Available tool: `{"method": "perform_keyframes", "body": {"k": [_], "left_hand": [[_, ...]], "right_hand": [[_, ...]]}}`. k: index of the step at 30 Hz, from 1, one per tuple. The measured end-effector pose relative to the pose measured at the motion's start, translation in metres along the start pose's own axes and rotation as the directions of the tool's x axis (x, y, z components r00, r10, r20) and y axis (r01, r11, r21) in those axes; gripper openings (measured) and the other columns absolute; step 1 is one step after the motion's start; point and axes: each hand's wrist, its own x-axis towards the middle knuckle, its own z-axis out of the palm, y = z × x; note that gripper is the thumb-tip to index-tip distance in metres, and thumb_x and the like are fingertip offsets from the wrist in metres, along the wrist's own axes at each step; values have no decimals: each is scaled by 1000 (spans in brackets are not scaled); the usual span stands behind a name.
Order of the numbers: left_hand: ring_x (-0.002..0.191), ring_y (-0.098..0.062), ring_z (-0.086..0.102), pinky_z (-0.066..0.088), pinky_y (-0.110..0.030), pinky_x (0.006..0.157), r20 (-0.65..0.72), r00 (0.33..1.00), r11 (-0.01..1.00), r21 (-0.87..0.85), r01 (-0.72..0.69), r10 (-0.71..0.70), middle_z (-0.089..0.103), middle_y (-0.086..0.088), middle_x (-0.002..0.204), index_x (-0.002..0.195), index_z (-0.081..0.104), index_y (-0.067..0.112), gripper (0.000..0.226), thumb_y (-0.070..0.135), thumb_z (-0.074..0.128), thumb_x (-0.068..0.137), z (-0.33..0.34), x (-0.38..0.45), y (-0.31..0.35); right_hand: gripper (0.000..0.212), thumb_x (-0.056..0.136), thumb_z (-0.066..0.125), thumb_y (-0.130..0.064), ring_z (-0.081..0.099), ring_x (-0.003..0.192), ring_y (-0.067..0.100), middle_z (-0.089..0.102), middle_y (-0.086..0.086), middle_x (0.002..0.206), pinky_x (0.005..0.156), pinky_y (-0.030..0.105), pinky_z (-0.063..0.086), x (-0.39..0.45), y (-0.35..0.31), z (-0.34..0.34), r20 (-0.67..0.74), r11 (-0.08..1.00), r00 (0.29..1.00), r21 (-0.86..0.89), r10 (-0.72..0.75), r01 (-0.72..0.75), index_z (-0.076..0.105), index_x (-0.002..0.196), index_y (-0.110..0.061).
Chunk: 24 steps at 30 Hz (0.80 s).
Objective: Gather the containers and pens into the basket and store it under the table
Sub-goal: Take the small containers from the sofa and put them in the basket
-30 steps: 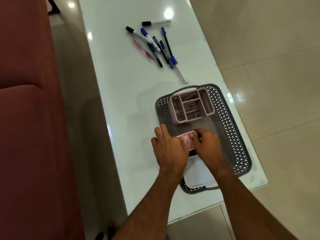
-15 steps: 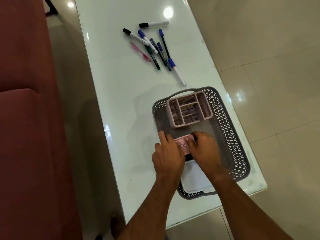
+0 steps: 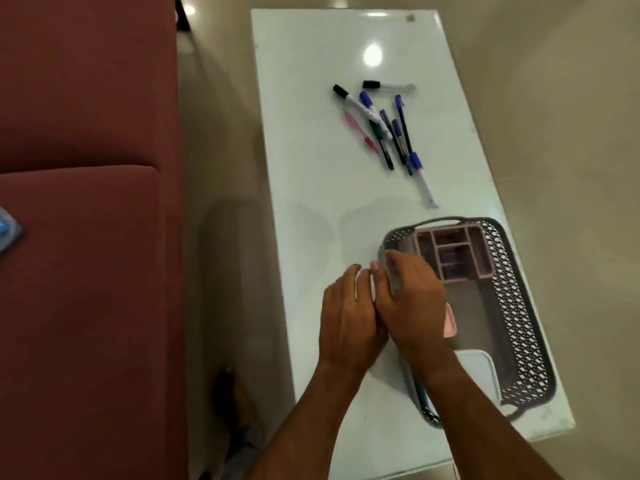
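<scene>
The grey basket [image 3: 519, 306] sits on the near right part of the pale glass table [image 3: 311, 133], its long axis running from you toward the far end, tilted slightly leftward. One carry handle faces the far end; the other faces you.

Inside the basket, the pink divided organiser [image 3: 453, 252] stands against the far wall, open side up. A white lidded container [image 3: 479, 372] lies flat at the near end. A small pink container [image 3: 450, 322] shows only as an edge beside your right wrist; the remainder is hidden.

Your right hand [image 3: 412, 299] lies over the basket's left rim, fingers extended and close together, pointing away from you. Your left hand [image 3: 346, 317] rests on the table just outside that rim, touching the right hand, fingers loosely curled. Whether either hand grips anything cannot be determined.

The pens [image 3: 384, 129] lie loose on the table beyond the basket, well apart from both hands. Most point roughly along the table's length; one black-capped marker [image 3: 388, 86] lies crosswise at the far side of the group.
</scene>
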Motion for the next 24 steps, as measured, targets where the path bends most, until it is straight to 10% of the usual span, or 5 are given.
{"method": "perform_keyframes", "body": {"k": [4, 12, 20, 24], "left_hand": [[141, -30, 54, 49, -43, 113, -50, 990, 990, 50, 131, -129, 53, -16, 154, 146, 51, 5, 56, 31, 64, 98, -57, 22, -70], [146, -32, 45, 41, -52, 117, -296, 872, 889, 127, 440, -389, 42, -16, 161, 153, 42, 6, 61, 39, 49, 102, -197, 55, -246], [148, -31, 41, 31, -39, 120, -635, 552, 761, -89, 642, -540, 42, -17, 159, 152, 41, 2, 62, 30, 59, 101, -320, 57, -398], [152, -32, 36, 24, -34, 124, -555, 356, 619, -409, 670, -752, 39, -19, 162, 156, 36, 0, 67, 36, 52, 101, -334, 58, -440]], "right_hand": [[41, 101, 59, -39, 69, 112, 25, 74, 8, 121, 96, 36, 55, 18, -73, 46, 130, 997, 990, 61, -44, 37, 67, 129, -10], [53, 102, 63, -42, 59, 131, 23, 63, 10, 141, 109, 34, 48, 60, -251, 174, 333, 952, 917, 280, -220, 127, 57, 144, -11], [67, 98, 58, -45, 49, 141, 29, 55, 16, 150, 122, 37, 37, 61, -412, 296, 390, 871, 861, 479, -326, 113, 49, 151, -4], [62, 103, 59, -38, 43, 143, 25, 52, 14, 152, 118, 19, 25, 48, -448, 324, 419, 857, 861, 514, -287, 36, 46, 153, -3]]}}
